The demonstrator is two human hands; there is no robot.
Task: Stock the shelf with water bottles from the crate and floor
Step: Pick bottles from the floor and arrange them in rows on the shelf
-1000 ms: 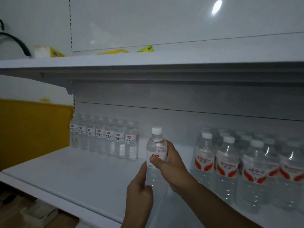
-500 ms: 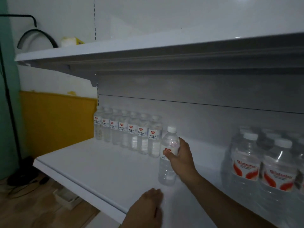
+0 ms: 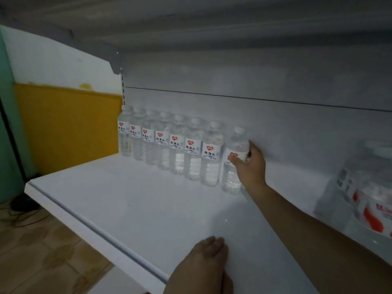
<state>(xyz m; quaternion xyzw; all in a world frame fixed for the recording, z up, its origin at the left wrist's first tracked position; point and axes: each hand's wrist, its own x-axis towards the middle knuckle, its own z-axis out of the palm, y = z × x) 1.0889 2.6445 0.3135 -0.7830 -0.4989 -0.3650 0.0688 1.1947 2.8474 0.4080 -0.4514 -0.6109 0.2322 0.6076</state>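
Right hand (image 3: 251,166) grips an upright water bottle (image 3: 234,162) on the shelf (image 3: 131,209), just right of a row of 7 bottles (image 3: 169,145) along the back panel. Left hand (image 3: 203,262) rests flat, fingers together. Larger red-labelled bottles (image 3: 369,200) stand far right, blurred.

Right hand (image 3: 251,166) gripping a water bottle (image 3: 234,164) around its label, fingers (image 3: 253,146) curled behind, thumb across the front. Bottle upright on the white shelf (image 3: 131,200), standing at the right end of a row of matching bottles (image 3: 169,143) lined along the back panel, just beside the last one. Left hand (image 3: 203,264) resting flat on the shelf near its front edge, fingers together and straight. Blurred larger bottles with red labels (image 3: 369,200) at the far right, well apart from the row. Yellow and white wall (image 3: 67,124) to the left; wooden floor (image 3: 42,257) below, with dark cables (image 3: 23,211) near the corner.
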